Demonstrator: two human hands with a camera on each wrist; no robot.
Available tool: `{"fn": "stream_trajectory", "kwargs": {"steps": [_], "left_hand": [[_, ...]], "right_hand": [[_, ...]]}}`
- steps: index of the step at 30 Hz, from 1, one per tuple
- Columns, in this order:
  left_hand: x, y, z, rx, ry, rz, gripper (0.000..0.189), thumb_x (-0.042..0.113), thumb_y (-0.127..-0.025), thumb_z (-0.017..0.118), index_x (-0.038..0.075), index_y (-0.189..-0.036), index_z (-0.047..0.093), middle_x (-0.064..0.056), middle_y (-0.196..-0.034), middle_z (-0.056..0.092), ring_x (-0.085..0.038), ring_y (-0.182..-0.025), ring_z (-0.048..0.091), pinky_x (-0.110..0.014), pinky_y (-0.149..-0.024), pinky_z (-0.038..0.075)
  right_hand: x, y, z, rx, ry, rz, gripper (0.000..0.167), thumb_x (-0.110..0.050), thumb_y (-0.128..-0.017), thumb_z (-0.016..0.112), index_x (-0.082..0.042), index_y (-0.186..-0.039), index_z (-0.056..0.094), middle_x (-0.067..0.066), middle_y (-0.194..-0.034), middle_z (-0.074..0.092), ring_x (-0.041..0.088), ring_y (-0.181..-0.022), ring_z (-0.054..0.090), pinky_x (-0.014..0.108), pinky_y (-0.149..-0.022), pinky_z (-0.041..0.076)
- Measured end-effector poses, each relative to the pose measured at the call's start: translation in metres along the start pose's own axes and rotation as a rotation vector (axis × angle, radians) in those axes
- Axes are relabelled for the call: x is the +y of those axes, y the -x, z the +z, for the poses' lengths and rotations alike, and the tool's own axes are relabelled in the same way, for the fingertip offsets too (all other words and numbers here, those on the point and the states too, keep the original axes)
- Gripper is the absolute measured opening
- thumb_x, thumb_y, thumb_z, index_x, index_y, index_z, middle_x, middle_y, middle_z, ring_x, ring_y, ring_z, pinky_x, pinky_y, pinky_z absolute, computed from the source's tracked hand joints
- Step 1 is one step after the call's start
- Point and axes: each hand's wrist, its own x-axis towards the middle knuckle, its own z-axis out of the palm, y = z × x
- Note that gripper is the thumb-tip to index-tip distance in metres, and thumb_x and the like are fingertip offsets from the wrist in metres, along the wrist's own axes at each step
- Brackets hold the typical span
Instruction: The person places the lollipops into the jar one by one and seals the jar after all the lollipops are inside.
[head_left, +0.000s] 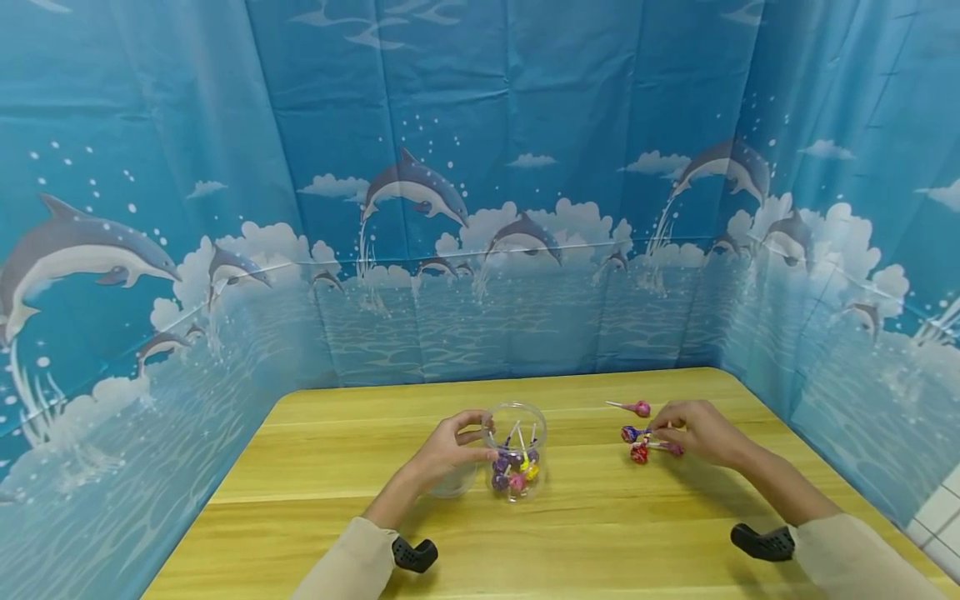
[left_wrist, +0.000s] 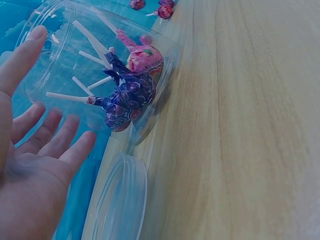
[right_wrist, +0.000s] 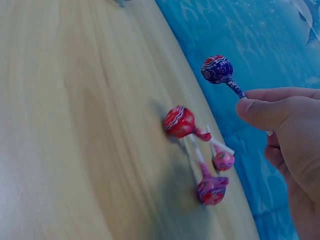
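Observation:
My left hand (head_left: 447, 450) holds a clear plastic jar (head_left: 513, 408) from its left side, thumb in front and fingers behind. Wrapped lollipops (left_wrist: 132, 95), purple, pink and yellow, lie in the bottom of the jar with white sticks pointing up. Between thumb and forefinger, my right hand (right_wrist: 290, 120) pinches the stick of a dark blue lollipop (right_wrist: 217, 69), its round head facing away from the hand. Below it on the table are a red lollipop (right_wrist: 179, 121), a pink-purple one (right_wrist: 212, 190) and a pink one (right_wrist: 223, 160).
A clear round lid (left_wrist: 122, 200) lies on the table beside the jar, partly behind my left wrist in the head view. The wooden table (head_left: 337, 433) meets a blue dolphin-print curtain (head_left: 480, 325) along its back and sides.

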Motion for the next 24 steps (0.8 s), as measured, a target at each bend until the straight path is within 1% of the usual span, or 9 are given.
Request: {"fn": "stream_trajectory", "kwargs": {"steps": [3,10,13,16,20,24], "left_hand": [[-0.001,0.000,0.000,0.002,0.001,0.001,0.063,0.017,-0.093,0.081,0.003,-0.148,0.052,-0.014,-0.144,0.054,-0.039,-0.139,0.047,-0.044,-0.103,0.052],[-0.001,-0.001,0.000,-0.001,0.009,0.010,0.061,0.016,-0.093,0.081,0.003,-0.146,0.053,-0.014,-0.143,0.055,-0.039,-0.139,0.047,-0.043,-0.102,0.052],[0.000,0.000,-0.001,-0.005,0.009,0.012,0.061,0.015,-0.094,0.080,0.003,-0.147,0.053,-0.014,-0.143,0.055,-0.039,-0.140,0.047,-0.043,-0.102,0.052],[0.000,-0.001,-0.001,-0.005,0.005,0.015,0.061,0.015,-0.094,0.080,0.003,-0.147,0.052,-0.015,-0.143,0.055,-0.039,-0.139,0.047,-0.043,-0.102,0.052],[-0.003,-0.002,-0.001,-0.007,0.000,0.015,0.061,0.016,-0.094,0.080,0.003,-0.146,0.053,-0.014,-0.143,0.056,-0.040,-0.139,0.047,-0.043,-0.103,0.052],[-0.004,-0.002,-0.002,-0.009,-0.003,0.014,0.059,0.015,-0.094,0.080,0.003,-0.145,0.054,-0.013,-0.142,0.056,-0.040,-0.140,0.047,-0.043,-0.103,0.052]], "right_hand": [[-0.004,-0.005,-0.002,0.004,-0.014,0.026,0.011,0.000,-0.091,0.078,-0.010,-0.094,0.082,-0.006,-0.091,0.073,0.005,-0.079,0.061,0.029,-0.064,0.052],[-0.012,-0.019,-0.009,0.023,-0.014,0.024,0.013,-0.003,-0.092,0.078,-0.014,-0.094,0.082,-0.011,-0.090,0.070,0.007,-0.080,0.062,0.030,-0.065,0.053],[-0.016,-0.025,-0.012,0.022,-0.016,0.036,0.010,-0.004,-0.093,0.077,-0.013,-0.095,0.082,-0.011,-0.091,0.072,0.009,-0.081,0.064,0.030,-0.066,0.052],[-0.019,-0.029,-0.013,0.023,-0.016,0.050,0.009,-0.006,-0.094,0.077,-0.012,-0.097,0.082,-0.007,-0.092,0.073,0.011,-0.082,0.064,0.031,-0.066,0.052],[-0.021,-0.031,-0.012,0.020,-0.012,0.069,0.009,-0.008,-0.094,0.077,-0.014,-0.099,0.083,-0.004,-0.093,0.074,0.009,-0.083,0.064,0.032,-0.068,0.053],[-0.023,-0.035,-0.011,0.019,-0.003,0.069,0.010,-0.011,-0.095,0.076,-0.016,-0.098,0.083,-0.005,-0.093,0.074,0.008,-0.083,0.064,0.032,-0.069,0.053]]}}
